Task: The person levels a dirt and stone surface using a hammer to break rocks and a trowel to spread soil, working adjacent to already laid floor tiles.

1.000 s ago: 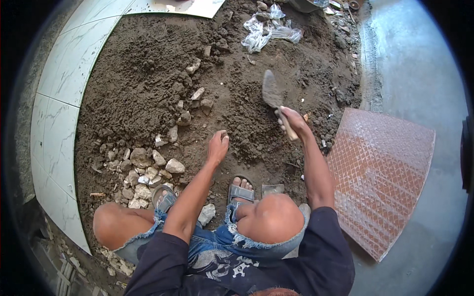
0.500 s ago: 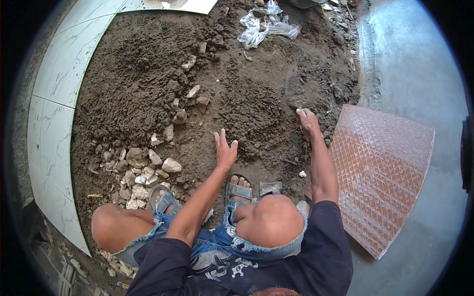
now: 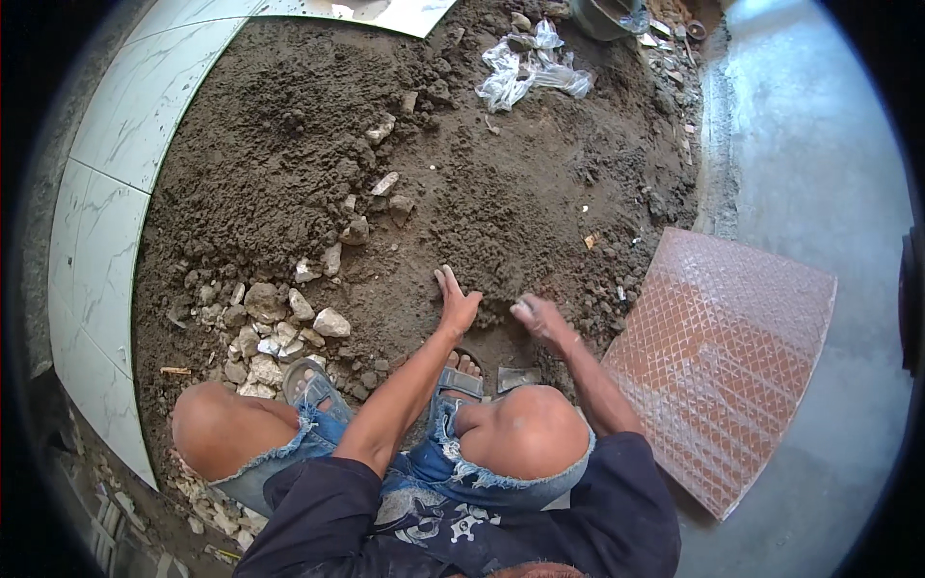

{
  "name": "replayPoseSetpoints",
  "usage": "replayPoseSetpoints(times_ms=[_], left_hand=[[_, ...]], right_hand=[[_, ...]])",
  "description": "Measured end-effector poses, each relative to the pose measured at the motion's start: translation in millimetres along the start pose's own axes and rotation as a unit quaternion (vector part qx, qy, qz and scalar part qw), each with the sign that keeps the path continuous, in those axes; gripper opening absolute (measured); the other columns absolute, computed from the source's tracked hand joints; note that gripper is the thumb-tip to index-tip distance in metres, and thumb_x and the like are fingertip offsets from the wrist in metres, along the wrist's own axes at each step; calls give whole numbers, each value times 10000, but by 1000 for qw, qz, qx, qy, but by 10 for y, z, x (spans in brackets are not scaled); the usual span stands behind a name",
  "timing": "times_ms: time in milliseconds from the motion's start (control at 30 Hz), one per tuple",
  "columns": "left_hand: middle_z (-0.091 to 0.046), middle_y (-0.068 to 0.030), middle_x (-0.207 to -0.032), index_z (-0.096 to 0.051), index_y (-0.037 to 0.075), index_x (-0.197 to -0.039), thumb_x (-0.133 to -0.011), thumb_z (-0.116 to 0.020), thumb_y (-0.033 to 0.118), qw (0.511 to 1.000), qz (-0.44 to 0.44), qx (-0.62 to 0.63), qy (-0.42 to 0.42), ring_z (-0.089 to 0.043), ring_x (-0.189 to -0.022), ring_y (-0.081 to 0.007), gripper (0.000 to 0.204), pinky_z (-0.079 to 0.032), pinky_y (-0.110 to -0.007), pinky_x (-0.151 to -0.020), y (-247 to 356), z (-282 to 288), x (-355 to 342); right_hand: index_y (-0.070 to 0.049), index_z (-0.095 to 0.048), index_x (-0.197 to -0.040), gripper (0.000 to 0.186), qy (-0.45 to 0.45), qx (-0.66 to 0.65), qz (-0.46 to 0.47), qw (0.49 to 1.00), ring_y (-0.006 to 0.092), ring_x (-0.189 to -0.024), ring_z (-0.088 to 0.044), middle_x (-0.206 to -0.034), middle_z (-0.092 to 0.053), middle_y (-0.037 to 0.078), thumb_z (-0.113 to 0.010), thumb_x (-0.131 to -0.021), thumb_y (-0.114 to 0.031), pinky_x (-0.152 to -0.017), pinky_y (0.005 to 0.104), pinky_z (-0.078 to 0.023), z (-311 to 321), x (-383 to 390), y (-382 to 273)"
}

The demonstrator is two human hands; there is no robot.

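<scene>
My left hand (image 3: 459, 306) is low over the near edge of a heap of damp grey-brown mortar (image 3: 487, 226), fingers stretched out and holding nothing. Just to its right, my right hand (image 3: 543, 318) is closed in a fist at the same edge of the heap. It grips what looks like a trowel. The blade is hard to make out against the mortar, and the handle is mostly hidden in the fist.
Pale broken stones (image 3: 265, 303) lie left of my sandalled feet. White marbled tiles (image 3: 96, 270) border the left. A brown patterned tile (image 3: 723, 356) leans at the right on smooth grey floor (image 3: 809, 144). Clear plastic bags (image 3: 530, 67) and a dark bucket (image 3: 602, 17) are at the back.
My right hand has swung back toward me and leftward, bringing the trowel from the far right of the heap to its near edge. My left hand has shifted slightly right and nearer.
</scene>
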State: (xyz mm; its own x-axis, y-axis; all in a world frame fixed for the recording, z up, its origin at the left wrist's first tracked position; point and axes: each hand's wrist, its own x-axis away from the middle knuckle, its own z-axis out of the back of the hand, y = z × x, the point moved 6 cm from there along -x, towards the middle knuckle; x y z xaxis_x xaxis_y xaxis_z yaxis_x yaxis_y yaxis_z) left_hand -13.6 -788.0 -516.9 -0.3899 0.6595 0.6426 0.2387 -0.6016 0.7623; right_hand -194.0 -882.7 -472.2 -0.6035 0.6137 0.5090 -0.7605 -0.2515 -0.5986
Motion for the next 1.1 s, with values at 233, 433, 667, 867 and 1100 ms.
replayPoseSetpoints(times_ms=[233, 433, 667, 867, 1100], left_hand=[[-44, -260, -1544, -52, -11, -1488, -765, -590, 194, 998, -49, 12, -43, -35, -1449, -349, 924, -98, -371, -1166, 36, 99, -13], [-276, -266, -1487, -171, 29, -1490, -773, -572, 199, 997, -32, 76, 6, -296, -1378, -347, 839, -262, -376, -1107, -17, 306, 41], [-387, -244, -1432, -230, 43, -1478, -817, -524, 213, 994, 63, 90, -18, -387, -1318, -361, 743, -325, -414, -1069, -181, 533, 108], [-453, -258, -1376, -270, 49, -1466, -818, -495, 211, 997, 22, 59, -50, -437, -1278, -381, 704, -342, -425, -1057, -37, 528, 54], [-443, -224, -1401, -314, 0, -1440, -802, -487, 145, 999, 44, 18, -21, -461, -1261, -343, 677, -354, -383, -1044, 59, 851, 229]], right_hand=[[-6, -576, -974, 423, -16, -123, -89, 988, 307, -802, -570, -863, -604, 196, -524, -901, -420, -749, 413, -445, -443, 389, -96], [-3, -580, -982, 402, -36, -78, -93, 992, 305, -798, -577, -863, -621, 187, -529, -891, -391, -740, 399, -452, -6, 530, -338], [-21, -532, -836, 301, -105, 55, 68, 991, 152, -605, -500, -673, -539, 43, -479, -924, -305, -538, 348, -425, 473, -679, -1951], [-7, -562, -762, 302, -101, 400, 226, 882, 156, -520, -528, -611, -520, 46, -437, -932, -223, -455, 324, -441, 1000, -2227, -4285], [24, -610, -900, 226, 52, 309, 228, 922, 371, -770, -636, -801, -618, 229, -570, -833, -188, -659, 422, -522, 1156, -1831, -3703]])
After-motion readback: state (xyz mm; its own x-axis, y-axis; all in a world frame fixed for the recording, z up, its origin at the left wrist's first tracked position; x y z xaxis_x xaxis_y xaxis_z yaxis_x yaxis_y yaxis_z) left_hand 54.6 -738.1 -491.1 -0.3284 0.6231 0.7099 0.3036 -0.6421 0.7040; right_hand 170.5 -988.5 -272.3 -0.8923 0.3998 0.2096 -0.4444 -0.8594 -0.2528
